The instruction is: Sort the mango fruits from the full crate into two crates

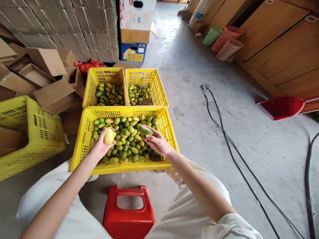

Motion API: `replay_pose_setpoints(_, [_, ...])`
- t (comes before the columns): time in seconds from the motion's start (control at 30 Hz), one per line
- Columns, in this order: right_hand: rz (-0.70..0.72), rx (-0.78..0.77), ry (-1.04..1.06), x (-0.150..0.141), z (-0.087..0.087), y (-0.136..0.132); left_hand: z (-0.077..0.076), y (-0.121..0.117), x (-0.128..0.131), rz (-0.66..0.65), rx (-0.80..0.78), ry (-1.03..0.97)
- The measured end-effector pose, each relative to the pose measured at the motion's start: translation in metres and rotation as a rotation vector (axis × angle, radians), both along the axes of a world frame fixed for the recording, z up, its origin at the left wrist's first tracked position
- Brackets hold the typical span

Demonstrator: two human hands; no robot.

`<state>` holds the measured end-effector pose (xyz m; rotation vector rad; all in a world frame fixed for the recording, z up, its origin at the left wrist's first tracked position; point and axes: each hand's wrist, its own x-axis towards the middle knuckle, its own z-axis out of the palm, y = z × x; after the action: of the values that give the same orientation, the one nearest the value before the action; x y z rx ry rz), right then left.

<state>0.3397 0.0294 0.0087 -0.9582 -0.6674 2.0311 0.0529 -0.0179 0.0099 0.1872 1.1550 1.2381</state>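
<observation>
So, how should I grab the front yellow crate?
I'd grip the front yellow crate by the handle slots in its left and right walls, coming from both sides at once. Its open top faces up and the slots face each other, so the fruit should stay in.

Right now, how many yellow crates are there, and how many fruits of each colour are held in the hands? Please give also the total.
Yellow crates: 4
Yellow fruit, in the left hand: 1
Green fruit, in the right hand: 1
Total: 6
</observation>
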Motion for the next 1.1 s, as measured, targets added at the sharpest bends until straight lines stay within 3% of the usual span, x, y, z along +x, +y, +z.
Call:
replay_pose_setpoints(0.23, [0.002, 0.053, -0.104, -0.003, -0.011, 0.000, 0.017, 0.003, 0.005, -0.100, -0.083, -0.108])
replay_pose_setpoints(0.53, [0.046, -0.091, -0.070, 0.000, -0.023, 0.004, 0.015, 0.001, 0.002, -0.199, 0.011, -0.111])
replay_pose_setpoints(0.67, [0.014, -0.140, -0.013, 0.000, -0.022, 0.005, 0.014, -0.002, 0.003, -0.262, 0.095, -0.053])
replay_pose_setpoints(0.9, [-0.131, -0.054, -0.058, -0.001, -0.019, 0.007, 0.008, -0.004, 0.005, -0.228, 0.098, 0.052])
replay_pose_setpoints(1.1, [-0.073, -0.033, -0.069, 0.002, -0.011, 0.007, 0.021, -0.008, 0.006, -0.333, 0.167, 0.110])
